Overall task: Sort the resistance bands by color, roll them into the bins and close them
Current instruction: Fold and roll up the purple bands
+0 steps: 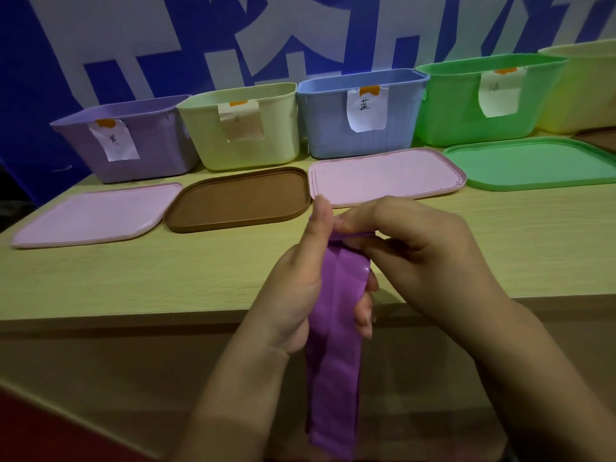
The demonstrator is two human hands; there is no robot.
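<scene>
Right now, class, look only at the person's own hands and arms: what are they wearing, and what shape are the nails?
Both the left hand and the right hand are bare: no gloves, rings, watch or bracelets show. Both forearms are uncovered to the picture's edge, with no sleeves in view. The fingernails are short, rounded and look unpainted.

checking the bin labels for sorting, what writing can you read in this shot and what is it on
"蓝": handwritten on the paper label on the blue bin.
Label on the purple bin: a handwritten mark, too blurred to read.
Label on the pale yellow-green bin: faint mark, unreadable.
Label on the green bin: faint mark, unreadable.
Blue wall banner: large white shapes, cropped, not readable.
</scene>
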